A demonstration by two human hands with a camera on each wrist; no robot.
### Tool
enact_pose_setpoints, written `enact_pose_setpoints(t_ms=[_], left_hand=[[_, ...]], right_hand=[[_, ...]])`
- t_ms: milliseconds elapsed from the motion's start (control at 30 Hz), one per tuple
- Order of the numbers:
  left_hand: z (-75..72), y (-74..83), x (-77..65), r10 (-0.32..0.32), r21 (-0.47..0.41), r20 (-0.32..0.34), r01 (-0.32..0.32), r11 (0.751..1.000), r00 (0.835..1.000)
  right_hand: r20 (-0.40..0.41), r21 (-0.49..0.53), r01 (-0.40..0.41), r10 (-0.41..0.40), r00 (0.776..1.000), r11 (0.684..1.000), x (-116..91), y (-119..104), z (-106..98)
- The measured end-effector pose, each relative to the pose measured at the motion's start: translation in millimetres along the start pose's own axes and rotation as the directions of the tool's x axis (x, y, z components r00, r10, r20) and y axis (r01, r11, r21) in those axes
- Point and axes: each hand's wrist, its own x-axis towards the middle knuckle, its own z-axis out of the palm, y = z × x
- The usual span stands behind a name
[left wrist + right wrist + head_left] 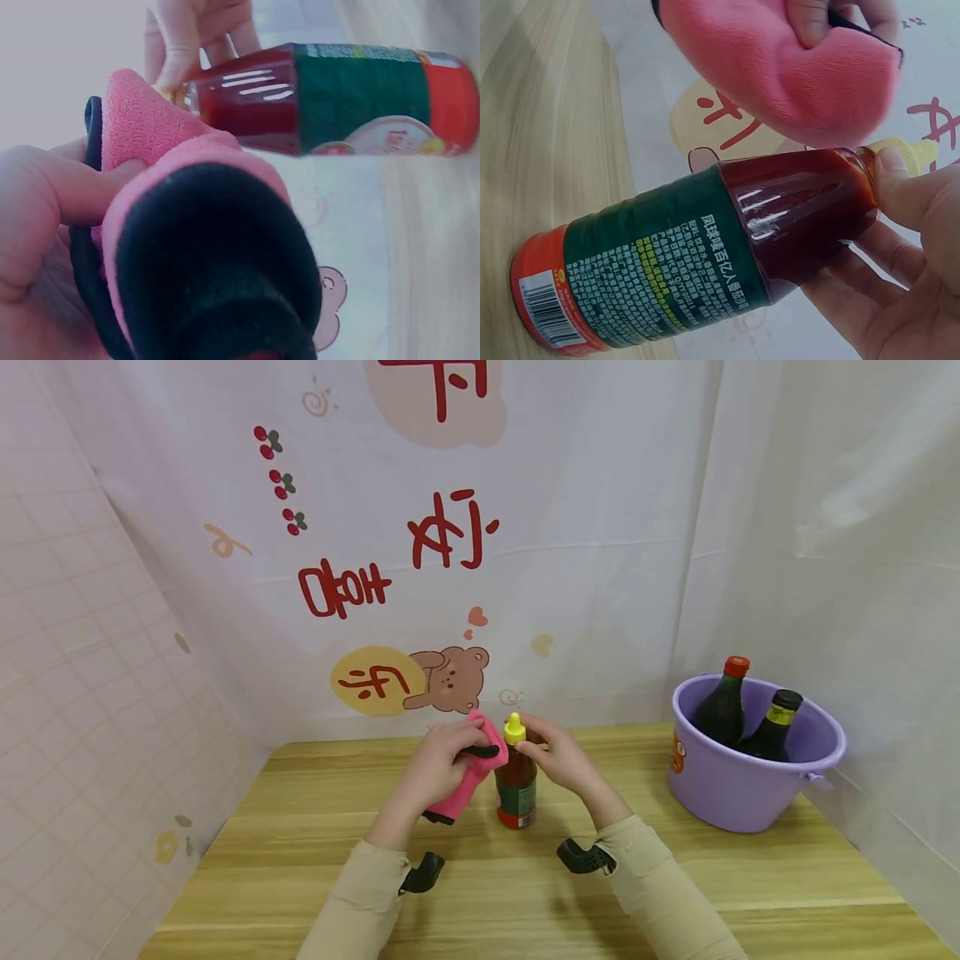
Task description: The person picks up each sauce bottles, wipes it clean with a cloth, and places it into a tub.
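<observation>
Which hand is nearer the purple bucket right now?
Right. The right hand holds the sauce bottle by its neck at table centre, on the side towards the purple bucket. The left hand, gripping the pink cloth, is beyond the bottle, farther away.

The neck of the sauce bottle [516,783] is hidden by the right hand [558,758]. The pink cloth [187,247] is blurred and cut off at the bottom edge.

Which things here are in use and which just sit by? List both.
In use:
red sauce bottle, upright on the table, right hand at its yellow cap
pink cloth, gripped by the left hand, against the bottle

Sitting by:
purple bucket
two dark bottles in it
</observation>
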Motion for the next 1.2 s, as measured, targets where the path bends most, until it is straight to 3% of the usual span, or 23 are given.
enact_pose_setpoints(t_ms=[200, 467, 1000, 1200], left_hand=[[4.7, 4.9, 6.1, 0.020, 0.054, 0.051, -0.023, 0.998, 0.998], [14.1, 3.7, 2.7, 0.032, 0.010, 0.091, -0.033, 0.999, 0.995], [36.3, -10.0, -26.1, 0.014, 0.062, 0.100, -0.021, 0.998, 0.995], [54.3, -18.9, -39.7, 0.056, 0.072, 0.112, -0.065, 0.995, 0.992]], right_hand=[[-0.003, 0.009, -0.003, 0.003, 1.000, 1.000, 0.0, 0.2, 0.6], [-0.014, 0.000, 0.019, -0.019, 1.000, 1.000, -0.9, -0.8, 1.3], [-0.020, -0.008, 0.023, -0.024, 1.000, 1.000, -1.7, -1.1, 1.9], [-0.021, -0.019, 0.021, -0.022, 1.000, 1.000, -2.1, 0.8, 2.3]])
